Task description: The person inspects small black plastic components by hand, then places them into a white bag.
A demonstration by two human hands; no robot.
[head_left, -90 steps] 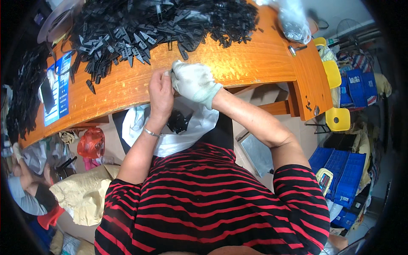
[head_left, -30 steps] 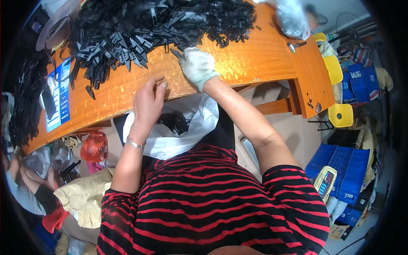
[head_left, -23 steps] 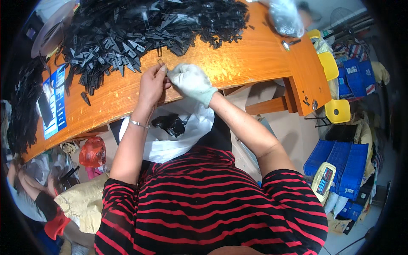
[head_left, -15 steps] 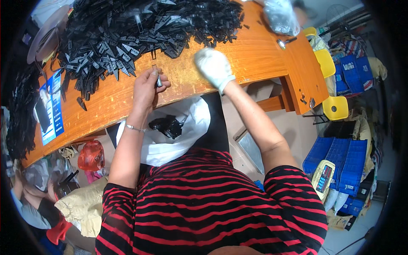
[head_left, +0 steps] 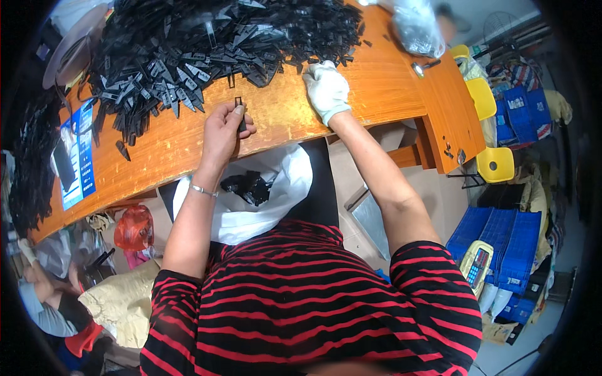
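A large heap of black plastic pieces (head_left: 188,56), many of them long and pointed, covers the far part of the wooden table (head_left: 276,116). My bare left hand (head_left: 224,128) is closed over the near part of the table. Between its thumb and fingers is a small black plastic piece (head_left: 241,119) with a narrow frame-like end pointing away from me. My right hand (head_left: 327,94), in a white glove, rests at the heap's near right edge. Its fingers are curled in, and whatever they pinch is hidden.
In my lap, below the table edge, an open white bag (head_left: 288,188) holds some black pieces (head_left: 249,188). A clear plastic bag (head_left: 419,34) sits at the far right. Blue crates (head_left: 489,235), yellow stools (head_left: 495,164) and a scale (head_left: 476,264) stand to the right.
My gloved right hand has moved right and away from me to the heap's edge. My left hand has shifted slightly, still holding the black plastic piece, now turned more upright.
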